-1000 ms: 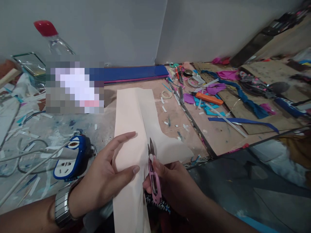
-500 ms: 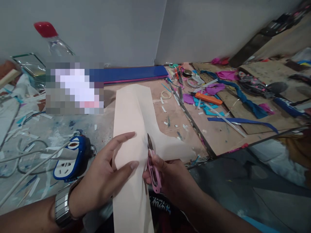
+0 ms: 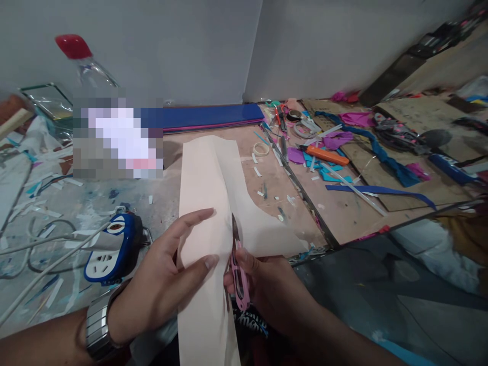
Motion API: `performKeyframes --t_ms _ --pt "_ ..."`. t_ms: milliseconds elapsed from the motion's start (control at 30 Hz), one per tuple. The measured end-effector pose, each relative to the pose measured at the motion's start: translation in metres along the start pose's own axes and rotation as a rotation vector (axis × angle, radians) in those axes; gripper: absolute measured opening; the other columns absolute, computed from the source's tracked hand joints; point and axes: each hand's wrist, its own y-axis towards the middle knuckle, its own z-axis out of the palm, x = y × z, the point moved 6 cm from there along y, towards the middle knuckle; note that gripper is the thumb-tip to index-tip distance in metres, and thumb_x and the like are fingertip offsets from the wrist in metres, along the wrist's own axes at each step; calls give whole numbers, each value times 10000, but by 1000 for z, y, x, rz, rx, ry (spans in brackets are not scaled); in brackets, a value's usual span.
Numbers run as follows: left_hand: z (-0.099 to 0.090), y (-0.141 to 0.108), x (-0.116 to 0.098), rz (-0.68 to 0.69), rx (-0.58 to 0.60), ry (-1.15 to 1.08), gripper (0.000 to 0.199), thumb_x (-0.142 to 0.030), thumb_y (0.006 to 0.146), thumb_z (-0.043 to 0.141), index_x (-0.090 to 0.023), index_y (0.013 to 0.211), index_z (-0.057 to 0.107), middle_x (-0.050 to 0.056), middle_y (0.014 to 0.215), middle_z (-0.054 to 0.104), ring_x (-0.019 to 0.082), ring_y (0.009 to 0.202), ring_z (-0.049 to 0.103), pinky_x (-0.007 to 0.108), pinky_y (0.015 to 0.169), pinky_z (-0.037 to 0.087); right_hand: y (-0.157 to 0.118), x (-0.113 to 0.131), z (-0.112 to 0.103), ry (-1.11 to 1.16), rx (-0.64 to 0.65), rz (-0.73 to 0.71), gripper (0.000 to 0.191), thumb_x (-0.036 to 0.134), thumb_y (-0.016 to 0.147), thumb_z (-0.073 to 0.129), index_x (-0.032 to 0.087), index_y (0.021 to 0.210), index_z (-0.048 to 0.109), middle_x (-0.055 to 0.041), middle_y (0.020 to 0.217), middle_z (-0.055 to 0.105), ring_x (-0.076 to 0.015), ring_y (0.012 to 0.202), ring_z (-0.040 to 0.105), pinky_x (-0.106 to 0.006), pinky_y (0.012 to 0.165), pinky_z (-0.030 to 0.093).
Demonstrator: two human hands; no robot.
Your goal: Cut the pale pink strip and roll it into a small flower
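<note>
A long pale cream sheet of paper [image 3: 204, 178] runs from the tabletop toward me, with a raised fold along its right side. My left hand [image 3: 163, 274] grips it from the left edge; thumb and index finger lie on top, and the other fingers are hidden. In my right hand [image 3: 267, 279] is a pair of scissors [image 3: 241, 284] with pink handles, thumb on the upper handle. Its dark pointed blade lies along the fold, pointing away from me. The lower blade is hidden by the paper. A wider part of the sheet [image 3: 263, 229] spreads flat to the right.
A blue-and-white power strip [image 3: 104, 259] with cables lies left of my wrist. Blue boards [image 3: 206, 116] rest against the wall. To the right are a tape roll [image 3: 261, 149], an orange cutter [image 3: 327, 154] and paper scraps. A red-capped bottle [image 3: 73, 47] stands back left.
The scissors have shifted slightly toward me and their handle has turned a little more upright. My left hand stays in place on the paper.
</note>
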Motion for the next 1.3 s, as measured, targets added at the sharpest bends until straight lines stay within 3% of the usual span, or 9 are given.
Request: performKeyframes --t_ms 167,467,667,933,1133,1300 --pt "0 0 -1 11 -8 -5 541 -344 900 678 -251 1415 540 85 1481 593 318 1325 596 387 909 623 1 0 0 7 9 -8 469 526 762 847 142 943 646 -23 642 673 -113 511 580 -193 419 423" --pt "1 -1 -1 26 -1 28 530 -299 919 669 -257 1427 524 65 1474 602 265 1337 592 364 1037 560 3 0 1 44 39 -31 430 494 782 840 141 941 653 -10 628 655 -114 516 571 -194 411 423" --pt "1 -1 1 30 -6 36 529 -307 920 666 -271 1426 518 50 1485 594 241 1313 610 329 994 578 3 -2 -3 42 15 -6 439 506 767 852 144 924 660 -17 622 661 -122 518 580 -201 406 421" --pt "-1 0 0 44 -19 68 539 -326 902 676 -270 1420 539 46 1466 609 252 1340 585 360 1042 551 4 -5 -3 37 -9 23 478 538 737 858 136 924 681 -14 609 651 -128 512 574 -215 420 418" --pt "-11 6 7 -45 -69 111 566 -399 882 701 -289 1421 568 49 1482 591 324 1359 558 456 1089 515 -7 -7 -3 14 81 47 446 565 817 788 134 844 677 -34 592 668 -102 496 568 -178 447 424" --pt "-16 13 12 -51 -165 36 549 -377 862 711 -278 1389 594 50 1510 563 331 1463 438 519 1200 390 -24 -23 -15 61 181 142 406 508 796 827 155 911 662 -14 642 671 -104 453 583 -172 411 393"
